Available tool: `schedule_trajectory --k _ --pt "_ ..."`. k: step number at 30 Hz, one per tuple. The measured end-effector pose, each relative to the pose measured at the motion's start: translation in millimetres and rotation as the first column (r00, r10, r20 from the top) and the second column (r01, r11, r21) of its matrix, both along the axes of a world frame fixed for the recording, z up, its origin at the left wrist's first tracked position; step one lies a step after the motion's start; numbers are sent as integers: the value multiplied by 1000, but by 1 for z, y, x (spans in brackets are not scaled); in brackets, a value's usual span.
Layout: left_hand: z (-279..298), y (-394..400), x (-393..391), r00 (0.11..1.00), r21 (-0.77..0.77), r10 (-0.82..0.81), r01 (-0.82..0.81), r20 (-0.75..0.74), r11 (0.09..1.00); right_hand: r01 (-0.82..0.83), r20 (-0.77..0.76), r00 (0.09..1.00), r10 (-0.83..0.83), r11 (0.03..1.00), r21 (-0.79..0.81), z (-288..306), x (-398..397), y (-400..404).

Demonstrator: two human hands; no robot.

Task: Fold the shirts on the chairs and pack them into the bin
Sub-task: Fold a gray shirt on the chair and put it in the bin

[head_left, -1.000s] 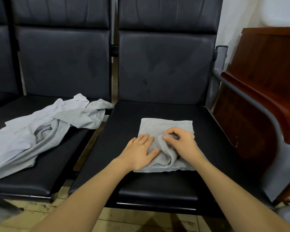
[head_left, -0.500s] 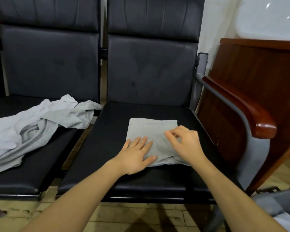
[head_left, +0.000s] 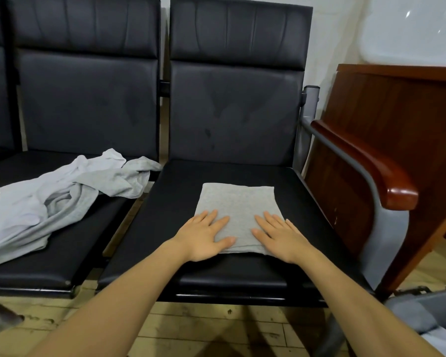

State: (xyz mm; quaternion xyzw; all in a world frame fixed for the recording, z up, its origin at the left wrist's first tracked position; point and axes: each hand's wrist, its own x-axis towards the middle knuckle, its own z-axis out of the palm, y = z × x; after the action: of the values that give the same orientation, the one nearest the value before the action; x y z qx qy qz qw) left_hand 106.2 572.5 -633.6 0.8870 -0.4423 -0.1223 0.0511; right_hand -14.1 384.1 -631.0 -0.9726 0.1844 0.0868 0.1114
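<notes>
1. Both hands are down flat on the folded shirt (head_left: 238, 210), which sits as a neat grey rectangle on the seat of the right-hand chair (head_left: 242, 269), toward its front half
2. Left hand (head_left: 205, 238) covers the near-left corner, fingers straight and spread, pressing, gripping nothing; part of the palm spills off onto the black seat
3. Right hand (head_left: 277, 237) mirrors it on the near-right corner, fingers straight too, nothing pinched (pure smoothing posture on both sides)
4. My read: the fold on this one looks finished and this is the final flattening before it gets lifted
5. The bin (head_left: 422, 315) shows only as a grey edge at the lower right, down by the floor beyond the wooden armrest (head_left: 386, 176); how full it is cannot be told
6. Risk one: the layers are only stacked on each other, so a lift from the top alone could let the bottom flap drop open; sliding fingers under the near edge looks like the safer pickup
7. Risk two: the carry runs right, close by the armrest and its grey frame, and a dangling edge could snag there
8. Risk three: the seat looks slick, so a sideways push could skid the bundle and skew the fold
9. Plenty left: a crumpled shirt (head_left: 62, 197) lies unfolded on the left chair (head_left: 49, 264), one end trailing toward the gap between the seats
</notes>
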Motion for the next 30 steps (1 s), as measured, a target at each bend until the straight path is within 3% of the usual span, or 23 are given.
schedule_trajectory --k 6,9,12,17,22,26,30 --pt "20 8 -4 998 -128 18 -11 52 992 -53 174 982 71 993 -102 17 -19 7" --pt "26 9 -7 997 -255 75 -70 9 964 -28 265 964 20 999 25 20 -22 4" --pt "20 2 -5 970 -357 242 -214 35 909 52 417 902 -110 988 148 15 -22 -7" --pt "9 -14 0 898 -237 430 -398 97 886 281 312 898 -309 950 133 3 -8 -19" --pt "1 -26 8 908 -312 415 -377 62 872 300 304 879 -366 922 244 4 17 -16" --pt "-1 -29 17 928 -344 359 -370 -99 863 273 285 891 -353 919 284 1 30 -13" --pt "8 -26 16 935 -478 294 -354 -198 804 213 406 861 -307 942 261 6 27 -6"
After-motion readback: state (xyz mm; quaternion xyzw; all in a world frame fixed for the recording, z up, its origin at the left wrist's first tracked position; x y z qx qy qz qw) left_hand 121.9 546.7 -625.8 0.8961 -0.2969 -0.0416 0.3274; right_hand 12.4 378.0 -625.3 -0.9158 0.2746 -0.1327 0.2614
